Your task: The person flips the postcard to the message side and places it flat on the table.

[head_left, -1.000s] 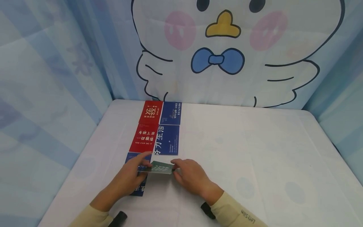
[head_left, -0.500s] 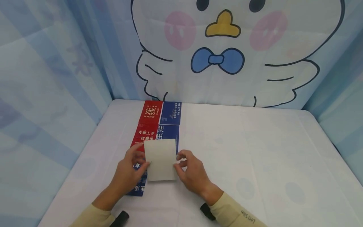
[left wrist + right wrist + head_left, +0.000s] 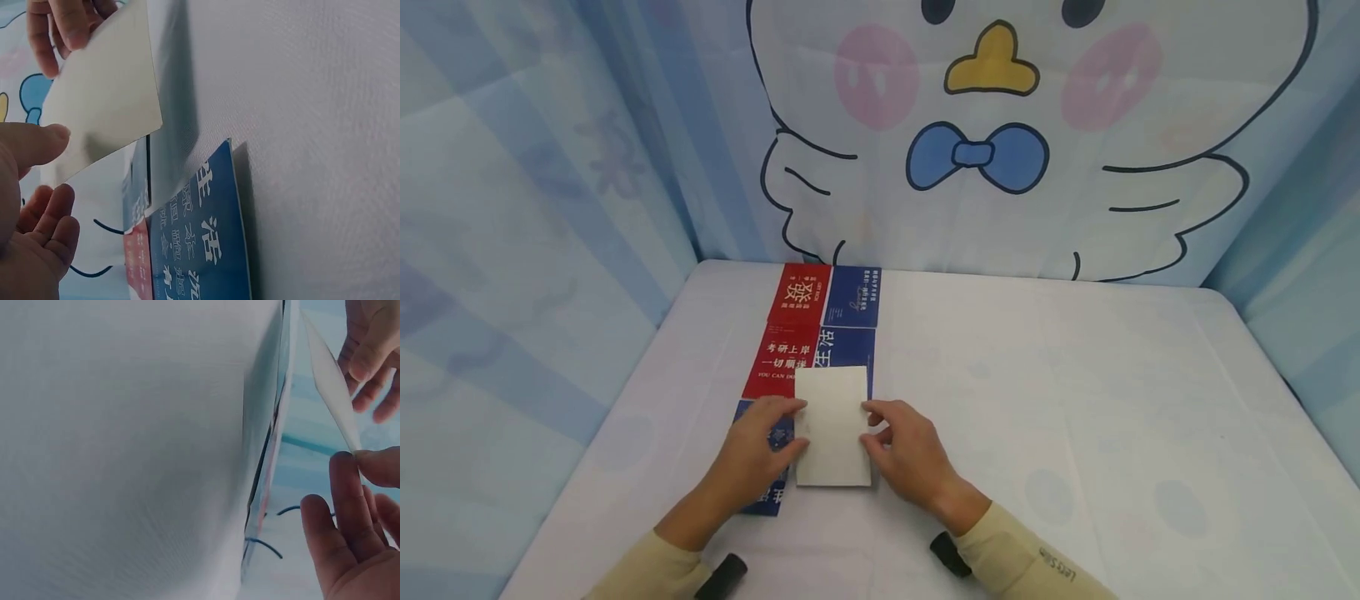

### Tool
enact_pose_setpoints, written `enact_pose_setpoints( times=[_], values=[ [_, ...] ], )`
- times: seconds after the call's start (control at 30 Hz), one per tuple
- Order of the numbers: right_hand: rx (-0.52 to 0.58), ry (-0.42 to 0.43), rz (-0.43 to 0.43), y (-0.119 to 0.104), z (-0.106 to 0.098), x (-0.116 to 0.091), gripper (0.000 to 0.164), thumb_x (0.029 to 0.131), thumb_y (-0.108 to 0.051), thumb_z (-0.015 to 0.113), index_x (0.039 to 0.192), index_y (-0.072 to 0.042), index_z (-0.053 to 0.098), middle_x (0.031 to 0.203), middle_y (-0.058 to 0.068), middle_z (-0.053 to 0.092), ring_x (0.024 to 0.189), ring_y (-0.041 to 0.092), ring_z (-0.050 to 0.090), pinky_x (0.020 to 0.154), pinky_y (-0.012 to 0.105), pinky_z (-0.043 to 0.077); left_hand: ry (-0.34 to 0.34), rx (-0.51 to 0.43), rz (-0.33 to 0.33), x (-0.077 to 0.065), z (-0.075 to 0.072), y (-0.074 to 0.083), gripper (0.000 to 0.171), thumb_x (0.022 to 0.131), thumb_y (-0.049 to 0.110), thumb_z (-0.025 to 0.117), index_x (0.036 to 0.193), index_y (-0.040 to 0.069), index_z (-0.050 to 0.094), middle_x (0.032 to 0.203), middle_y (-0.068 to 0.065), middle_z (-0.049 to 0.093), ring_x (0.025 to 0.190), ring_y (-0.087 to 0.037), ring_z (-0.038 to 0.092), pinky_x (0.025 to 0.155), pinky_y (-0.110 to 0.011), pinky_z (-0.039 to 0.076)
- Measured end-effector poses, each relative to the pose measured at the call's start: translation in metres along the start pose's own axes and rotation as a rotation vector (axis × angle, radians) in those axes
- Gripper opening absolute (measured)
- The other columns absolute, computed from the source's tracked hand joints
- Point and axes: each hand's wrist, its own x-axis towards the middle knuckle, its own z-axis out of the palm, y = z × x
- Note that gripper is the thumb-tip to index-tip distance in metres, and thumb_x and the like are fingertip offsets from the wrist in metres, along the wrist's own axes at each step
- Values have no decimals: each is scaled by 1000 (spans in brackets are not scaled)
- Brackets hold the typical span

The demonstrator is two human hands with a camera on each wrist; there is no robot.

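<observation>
A card [image 3: 832, 429] is held above the table with its blank cream side toward the head camera. My left hand [image 3: 756, 450] pinches its left edge, thumb on the cream face. At the opposite edge, my right hand [image 3: 913, 454] pinches it between thumb and finger, as the right wrist view shows on the card [image 3: 331, 387]. Just left of the card lies a blue printed card [image 3: 200, 231], partly covered by my left hand in the head view. Behind it are a red card [image 3: 778, 354] and a blue card [image 3: 850, 346], the latter partly hidden.
Another red card [image 3: 800, 295] and blue card [image 3: 852, 297] lie at the table's back edge. A white cloth covers the table [image 3: 1060, 400]. Patterned curtains [image 3: 535, 250] stand at the sides and back. Black straps [image 3: 950, 554] sit at the wrists.
The held card has turned from its green printed side, seen nearly edge-on, to its cream side. Over the last half second it has straightened, and my left hand has shifted slightly right.
</observation>
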Motion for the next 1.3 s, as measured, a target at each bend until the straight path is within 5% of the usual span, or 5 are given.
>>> enact_pose_setpoints(
  times=[0.4, 0.77, 1.3],
  values=[
    [20, -159, 208, 3, 1, 4, 31, 87, -8, 71, 117, 1, 65, 85, -3, 62, 77, 13, 63, 67, 25, 53, -157, 7, -80, 2, 6, -4, 50, 79, 5, 84, 125, 5, 66, 131, -14, 58, 122, -33, 56, 95, -47, 52],
    [-45, -242, 222, 10, 8, 7, 36, 84, -8, 75, 118, 4, 66, 77, -6, 59, 69, 11, 54, 63, 24, 46, -272, 26, -187, 3, 11, -4, 43, 81, 8, 84, 120, 6, 69, 132, -16, 57, 124, -35, 54, 101, -52, 47],
    [-72, -373, 253, 8, 9, 9, 42, 85, -9, 75, 123, 5, 65, 84, -1, 57, 77, 16, 54, 70, 29, 48, -292, 26, -229, -1, 13, -4, 36, 79, 8, 85, 110, 7, 67, 118, -11, 64, 114, -30, 59, 100, -49, 48]
  ],
)
